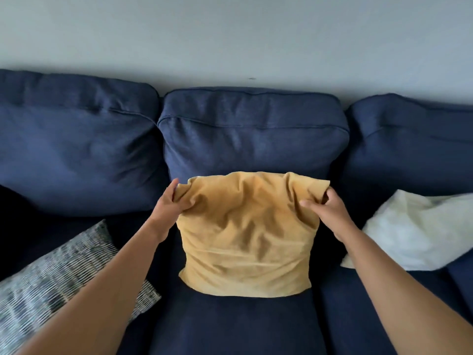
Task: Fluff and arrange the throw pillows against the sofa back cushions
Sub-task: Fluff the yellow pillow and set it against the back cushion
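In the middle of the frame, both hands pinch the top corners of the soft yellow square pillow [245, 234]. The left hand [171, 206] grips its left corner and the right hand [325, 208] its right. The big dark blue back cushion [253, 134] sits just behind it.

Navy sofa [230, 326] — three pillows on its seat.
You have the mustard pillow [245, 242] standing mid-seat against the back cushion, the grey patterned pillow [56, 283] lying to its left, the white pillow [414, 231] to its right.

Mustard-yellow velvet throw pillow [247, 237] standing on the navy fabric sofa [240, 326], before the middle back cushion [253, 139]. Left hand [172, 206] and right hand [323, 210] pinch its upper corners. Grey patterned pillow [64, 280] at left; white furry pillow [419, 231] at right.
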Tool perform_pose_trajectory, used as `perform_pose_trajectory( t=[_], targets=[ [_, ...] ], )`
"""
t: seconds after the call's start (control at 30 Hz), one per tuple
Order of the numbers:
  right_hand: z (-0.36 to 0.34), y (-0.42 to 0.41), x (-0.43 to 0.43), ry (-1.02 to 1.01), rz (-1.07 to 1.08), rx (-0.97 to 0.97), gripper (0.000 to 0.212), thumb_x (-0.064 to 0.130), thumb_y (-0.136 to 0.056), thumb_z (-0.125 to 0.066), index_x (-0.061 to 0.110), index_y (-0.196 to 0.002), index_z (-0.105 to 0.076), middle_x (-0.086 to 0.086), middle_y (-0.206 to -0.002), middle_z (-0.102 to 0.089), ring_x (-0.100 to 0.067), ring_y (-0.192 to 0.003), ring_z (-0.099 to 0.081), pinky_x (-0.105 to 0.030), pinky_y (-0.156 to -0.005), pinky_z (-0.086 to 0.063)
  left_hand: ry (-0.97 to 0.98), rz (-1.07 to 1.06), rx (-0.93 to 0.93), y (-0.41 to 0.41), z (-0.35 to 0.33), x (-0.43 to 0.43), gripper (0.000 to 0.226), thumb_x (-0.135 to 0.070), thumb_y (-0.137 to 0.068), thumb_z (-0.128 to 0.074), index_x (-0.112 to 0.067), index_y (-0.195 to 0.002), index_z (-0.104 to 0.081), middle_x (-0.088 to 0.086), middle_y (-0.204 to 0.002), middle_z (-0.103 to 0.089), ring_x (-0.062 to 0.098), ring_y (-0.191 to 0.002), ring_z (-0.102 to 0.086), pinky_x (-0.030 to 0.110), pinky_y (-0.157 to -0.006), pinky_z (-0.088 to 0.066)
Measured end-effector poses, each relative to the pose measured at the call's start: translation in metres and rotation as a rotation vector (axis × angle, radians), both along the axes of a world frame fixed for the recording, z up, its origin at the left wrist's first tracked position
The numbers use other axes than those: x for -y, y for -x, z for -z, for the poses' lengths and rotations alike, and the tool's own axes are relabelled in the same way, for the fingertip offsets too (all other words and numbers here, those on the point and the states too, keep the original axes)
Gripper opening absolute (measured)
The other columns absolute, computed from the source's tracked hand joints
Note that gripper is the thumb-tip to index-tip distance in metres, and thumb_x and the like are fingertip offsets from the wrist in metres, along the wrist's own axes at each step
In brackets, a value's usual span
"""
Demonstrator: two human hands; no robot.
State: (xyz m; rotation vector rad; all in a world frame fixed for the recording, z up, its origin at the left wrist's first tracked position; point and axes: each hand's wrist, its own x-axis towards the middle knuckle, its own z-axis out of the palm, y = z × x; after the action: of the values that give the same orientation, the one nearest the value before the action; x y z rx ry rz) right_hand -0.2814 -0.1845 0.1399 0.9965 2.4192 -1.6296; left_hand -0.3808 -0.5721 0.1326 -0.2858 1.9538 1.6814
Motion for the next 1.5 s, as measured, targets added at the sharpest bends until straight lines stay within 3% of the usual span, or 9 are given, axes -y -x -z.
perform_pose_trajectory(
  t=[0.13,0.43,0.63,0.77,0.83,0.97,1.13,1.33,1.5],
  targets=[
    [0.0,0.003,-0.003,-0.063,0.097,-0.08,0.009,0.028,-0.086,-0.071,0.028,-0.095,-0.069,0.005,-0.097,-0.071,-0.014,-0.092,-0.067,-0.031,-0.077,-0.053,0.142,-0.307,-0.079,0.0,-0.004,-0.008,0.011,-0.009,-0.093,-0.07,-0.018,-0.098,-0.072,0.001,-0.097,-0.072,0.019,-0.097,-0.067,0.02,-0.073,-0.051],
    [-0.015,0.006,-0.041,0.085,0.309,-0.255,0.02,0.024,-0.094,-0.063,0.033,-0.081,-0.074,0.008,-0.085,-0.072,-0.013,-0.087,-0.065,-0.04,-0.083,-0.056,0.048,-0.596,-0.345,0.023,-0.044,-0.011,0.027,-0.036,-0.085,-0.078,-0.025,-0.067,-0.062,-0.02,-0.054,-0.054,0.001,-0.057,-0.048,0.029,-0.06,-0.045],
    [-0.001,0.01,-0.015,0.155,0.25,-0.168,0.022,0.038,-0.094,-0.057,0.029,-0.112,-0.065,0.007,-0.115,-0.066,-0.016,-0.112,-0.06,-0.035,-0.089,-0.049,0.082,-0.547,-0.183,0.023,-0.023,-0.014,0.026,-0.053,-0.091,-0.066,-0.028,-0.093,-0.061,-0.008,-0.093,-0.063,0.008,-0.085,-0.058,0.04,-0.09,-0.052],
    [-0.007,0.012,0.0,0.196,0.268,-0.314,0.041,0.048,-0.089,-0.064,0.032,-0.125,-0.056,0.016,-0.117,-0.063,0.002,-0.106,-0.06,-0.02,-0.082,-0.045,0.304,-0.317,-0.389,0.018,-0.024,-0.011,0.086,-0.051,-0.087,-0.071,-0.049,-0.154,-0.017,-0.004,-0.152,-0.046,0.02,-0.136,-0.046,0.047,-0.114,-0.037],
    [-0.008,0.014,0.007,0.122,0.261,-0.313,0.029,0.04,-0.09,-0.066,0.032,-0.118,-0.063,0.016,-0.108,-0.067,0.001,-0.1,-0.062,-0.018,-0.08,-0.046,0.589,-0.169,-0.637,0.011,-0.022,-0.015,0.098,-0.038,-0.088,-0.073,-0.045,-0.158,-0.004,0.0,-0.15,-0.049,0.023,-0.136,-0.045,0.049,-0.112,-0.035],
    [-0.011,0.018,0.006,-0.066,0.289,-0.365,0.017,0.029,-0.093,-0.064,0.027,-0.076,-0.065,0.01,-0.074,-0.063,-0.001,-0.069,-0.057,-0.023,-0.067,-0.045,0.63,-0.152,-0.765,0.01,-0.019,-0.021,0.071,-0.021,-0.096,-0.065,-0.04,-0.155,-0.032,-0.005,-0.11,-0.06,0.014,-0.101,-0.054,0.03,-0.087,-0.043],
    [-0.015,0.016,-0.004,-0.163,0.397,-0.401,0.016,0.027,-0.094,-0.062,0.019,-0.102,-0.073,0.014,-0.084,-0.067,-0.009,-0.087,-0.066,-0.023,-0.078,-0.048,0.57,-0.19,-0.705,0.029,-0.028,-0.025,0.044,-0.025,-0.095,-0.067,-0.036,-0.137,-0.06,-0.018,-0.112,-0.057,0.002,-0.103,-0.053,0.001,-0.08,-0.03],
    [-0.024,0.016,0.014,-0.345,0.285,-0.357,0.026,0.024,-0.094,-0.06,0.024,-0.12,-0.063,0.011,-0.108,-0.067,-0.013,-0.1,-0.062,-0.035,-0.091,-0.05,0.858,-0.093,-0.755,0.023,-0.03,-0.029,0.05,-0.023,-0.095,-0.064,-0.028,-0.144,-0.054,0.007,-0.131,-0.055,0.03,-0.124,-0.05,0.042,-0.101,-0.039],
    [-0.028,0.015,0.035,-0.991,-0.116,-0.497,0.055,0.029,-0.094,-0.057,0.019,-0.146,-0.042,-0.007,-0.156,-0.037,-0.024,-0.146,-0.032,-0.049,-0.112,-0.023,1.032,0.264,-1.238,-0.014,-0.018,-0.055,0.06,-0.049,-0.096,-0.047,-0.029,-0.152,-0.039,0.018,-0.164,-0.027,0.038,-0.152,-0.02,0.056,-0.122,-0.005]
  ],
)
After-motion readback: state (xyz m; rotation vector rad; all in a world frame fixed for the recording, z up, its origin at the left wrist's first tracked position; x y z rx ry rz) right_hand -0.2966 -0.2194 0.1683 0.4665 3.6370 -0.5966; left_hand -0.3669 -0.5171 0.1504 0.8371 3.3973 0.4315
